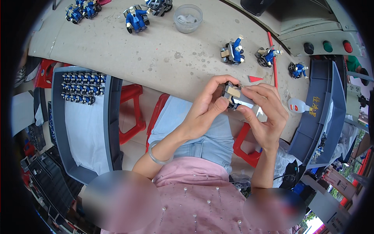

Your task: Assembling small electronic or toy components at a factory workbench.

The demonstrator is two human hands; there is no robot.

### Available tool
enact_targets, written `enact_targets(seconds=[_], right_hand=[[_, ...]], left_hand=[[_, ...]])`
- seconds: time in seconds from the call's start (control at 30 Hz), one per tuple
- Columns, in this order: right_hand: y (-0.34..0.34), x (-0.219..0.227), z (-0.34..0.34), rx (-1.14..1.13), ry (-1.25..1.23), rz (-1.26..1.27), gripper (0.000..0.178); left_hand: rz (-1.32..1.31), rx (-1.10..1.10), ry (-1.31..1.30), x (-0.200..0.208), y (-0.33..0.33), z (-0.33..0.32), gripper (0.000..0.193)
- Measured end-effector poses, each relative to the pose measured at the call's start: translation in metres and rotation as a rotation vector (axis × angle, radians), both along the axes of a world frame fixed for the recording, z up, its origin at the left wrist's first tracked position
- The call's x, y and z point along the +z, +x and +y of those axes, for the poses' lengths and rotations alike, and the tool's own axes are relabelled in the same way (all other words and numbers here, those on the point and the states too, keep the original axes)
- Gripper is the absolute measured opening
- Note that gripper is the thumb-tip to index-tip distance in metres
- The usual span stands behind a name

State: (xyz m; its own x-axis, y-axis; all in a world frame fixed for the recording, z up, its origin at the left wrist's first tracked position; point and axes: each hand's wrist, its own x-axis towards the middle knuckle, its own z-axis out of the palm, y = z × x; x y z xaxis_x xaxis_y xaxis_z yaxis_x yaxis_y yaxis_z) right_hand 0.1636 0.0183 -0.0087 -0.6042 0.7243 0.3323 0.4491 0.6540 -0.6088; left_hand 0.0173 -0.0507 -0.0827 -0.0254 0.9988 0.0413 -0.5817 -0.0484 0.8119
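Note:
Just past the table's near edge, both my hands close around one small toy wheelchair figure (232,93), its tan back panel facing up. My left hand (203,107) grips its left side between thumb and fingers. From the other side, my right hand (270,111) pinches it with thumb and fingertips. A shiny grey surface (245,102) shows between the right fingers; I cannot tell whether it belongs to the toy. Beyond my hands, a blue-suited wheelchair figure (233,51) sits on the table, with another wheelchair figure (267,56) to its right.
A clear round tub (188,18) stands far back. A red rod (272,62) and red triangle (255,79) lie right. At left, a grey crate (113,117) holds rows of figures on white lining. A white bottle (298,105) lies beside the right crate (311,128).

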Motion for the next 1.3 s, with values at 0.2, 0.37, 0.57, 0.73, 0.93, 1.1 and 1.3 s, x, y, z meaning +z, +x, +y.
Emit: enact_targets(seconds=[0.2,0.37,0.57,0.73,0.93,1.1,1.3], right_hand=[[0.002,0.001,-0.001,0.019,0.105,-0.033,0.032],[0.002,-0.001,-0.001,-0.005,0.094,-0.024,0.032],[0.016,0.016,0.007,-0.111,0.135,0.11,0.033],[0.019,0.017,0.013,-0.195,0.214,0.104,0.033],[0.027,-0.028,0.016,-0.379,0.171,0.055,0.036],[0.033,-0.054,0.001,-0.374,0.132,0.065,0.035],[0.033,-0.057,-0.002,-0.393,0.185,-0.066,0.033]], left_hand=[[0.114,0.093,0.081,0.001,0.005,0.003,0.036],[0.178,0.094,0.044,0.004,0.007,0.002,0.035],[0.137,0.144,-0.066,0.006,0.007,0.001,0.035],[-0.1,-0.045,-0.091,0.0,-0.003,0.005,0.048],[-0.234,-0.081,0.027,-0.006,-0.007,0.007,0.045],[-0.139,0.019,0.145,-0.014,-0.003,0.011,0.042],[-0.03,0.077,0.158,-0.015,-0.001,0.014,0.041]])
